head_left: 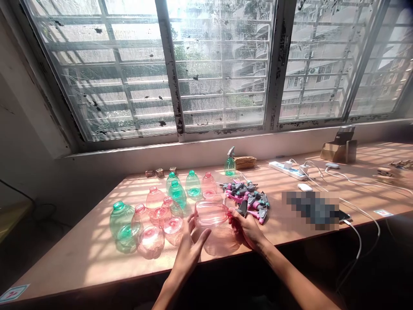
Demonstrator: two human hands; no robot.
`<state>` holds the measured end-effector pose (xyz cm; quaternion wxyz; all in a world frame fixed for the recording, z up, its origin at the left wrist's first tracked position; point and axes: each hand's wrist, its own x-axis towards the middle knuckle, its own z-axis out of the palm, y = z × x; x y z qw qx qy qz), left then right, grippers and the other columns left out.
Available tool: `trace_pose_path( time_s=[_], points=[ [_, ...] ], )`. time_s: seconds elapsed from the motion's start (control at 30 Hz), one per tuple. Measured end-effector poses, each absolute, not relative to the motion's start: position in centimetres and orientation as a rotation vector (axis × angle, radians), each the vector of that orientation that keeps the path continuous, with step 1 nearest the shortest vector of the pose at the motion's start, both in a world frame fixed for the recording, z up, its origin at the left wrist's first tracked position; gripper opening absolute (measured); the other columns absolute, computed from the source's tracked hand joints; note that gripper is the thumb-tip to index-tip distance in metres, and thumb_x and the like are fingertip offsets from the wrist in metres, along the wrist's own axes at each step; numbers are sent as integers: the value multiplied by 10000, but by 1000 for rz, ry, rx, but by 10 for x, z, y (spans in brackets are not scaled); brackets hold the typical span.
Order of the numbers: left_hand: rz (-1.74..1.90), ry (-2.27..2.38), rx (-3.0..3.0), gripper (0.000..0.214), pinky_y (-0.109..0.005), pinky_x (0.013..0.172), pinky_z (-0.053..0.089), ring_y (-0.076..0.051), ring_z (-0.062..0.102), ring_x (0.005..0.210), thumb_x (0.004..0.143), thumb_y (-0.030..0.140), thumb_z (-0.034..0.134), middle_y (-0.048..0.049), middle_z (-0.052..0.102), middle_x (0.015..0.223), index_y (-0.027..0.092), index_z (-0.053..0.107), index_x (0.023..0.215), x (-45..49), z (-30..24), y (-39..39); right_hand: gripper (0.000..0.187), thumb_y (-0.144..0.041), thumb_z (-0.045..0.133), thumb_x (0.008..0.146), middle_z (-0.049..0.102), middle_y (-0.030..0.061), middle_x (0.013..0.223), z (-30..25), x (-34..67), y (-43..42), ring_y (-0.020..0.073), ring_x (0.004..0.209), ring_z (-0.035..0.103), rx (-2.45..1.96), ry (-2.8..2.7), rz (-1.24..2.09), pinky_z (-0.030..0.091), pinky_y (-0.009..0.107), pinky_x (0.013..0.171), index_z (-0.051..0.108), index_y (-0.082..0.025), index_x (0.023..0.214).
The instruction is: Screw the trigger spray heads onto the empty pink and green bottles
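Observation:
A clear pink plastic bottle (pixel 211 214) is tipped on its side above the table's front part, its neck toward the right. My right hand (pixel 248 230) is closed around the neck end, thumb on top, with a grey spray trigger head (pixel 242 208) showing just above the fingers. How firmly head and neck are joined is hidden by the hand. At the bottle's left end, my left hand (pixel 192 243) is cupped with thumb and fingers apart; whether its fingertips press on the bottle I cannot tell. Right behind lies a pile of grey, pink and green spray heads (pixel 256 200).
Several headless bottles stand left, including a green bottle (pixel 121 226) and a pink bottle (pixel 150 237). Farther back stands a green spray bottle (pixel 230 165) with its head on. A power strip (pixel 288 169), white cables and a blurred dark object (pixel 311 211) lie right.

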<state>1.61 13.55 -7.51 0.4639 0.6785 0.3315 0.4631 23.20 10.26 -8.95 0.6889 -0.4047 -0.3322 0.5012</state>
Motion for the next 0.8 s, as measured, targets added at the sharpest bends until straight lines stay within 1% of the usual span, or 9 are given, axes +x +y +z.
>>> trace_pose_path(
  time_s=[0.1,0.17,0.27,0.33,0.43,0.57,0.67,0.73,0.8],
  points=[
    [1166,878,1576,535,-469,1141,446,-335,461,1451,919,572,630,-169,563,1478,209,508,1293,15,-69,134,418,-501,887,714,532,-47,508,-87,232,98,59,391,400,-934,-830,1136,296,178,363,646,-160,690],
    [1190,908,1535,514,-469,1124,460,-345,488,1428,922,605,604,-174,615,1415,195,529,1223,15,-69,136,393,-458,915,680,527,-52,484,-86,233,96,74,391,417,-989,-869,1142,299,187,363,646,-171,684],
    [1214,888,1531,517,-455,1104,476,-340,565,1359,902,621,625,-161,672,1320,194,522,1173,16,-73,140,395,-488,900,691,530,-48,487,-87,233,97,84,408,434,-1024,-903,1118,318,194,377,661,-175,681],
    [1231,849,1548,523,-457,1124,459,-331,569,1355,891,598,654,-160,660,1336,197,509,1194,18,-78,142,440,-552,859,730,561,-23,516,-90,234,100,83,421,446,-1000,-898,1085,343,201,393,670,-162,661],
    [1283,776,1591,484,-463,1193,382,-317,470,1446,890,526,691,-167,565,1467,215,502,1210,19,-82,143,500,-612,807,771,613,27,540,-94,234,105,96,412,469,-982,-890,1047,357,219,386,677,-149,634],
    [1267,754,1581,478,-466,1223,334,-310,370,1511,893,507,702,-167,483,1548,230,484,1216,17,-81,142,406,-542,852,747,627,18,593,-89,235,101,94,419,455,-967,-903,1015,360,214,377,716,-165,685],
    [1252,844,1507,599,-476,1188,378,-331,443,1465,889,625,650,-197,518,1510,209,454,1273,13,-78,141,271,-401,914,690,680,34,715,-78,234,92,159,576,600,-962,-979,1007,463,224,463,751,-200,769],
    [1264,911,1454,689,-477,1167,401,-338,510,1411,874,692,620,-217,557,1460,183,441,1304,10,-76,141,264,-343,926,666,716,66,892,-71,233,87,209,723,673,-909,-1088,1052,536,261,554,769,-212,833],
    [1285,960,1425,749,-481,1169,394,-340,528,1391,862,701,628,-218,573,1436,169,428,1351,9,-74,143,290,-319,935,644,709,82,1007,-65,231,84,223,787,692,-869,-1182,1093,574,295,627,777,-212,862]
  ],
)
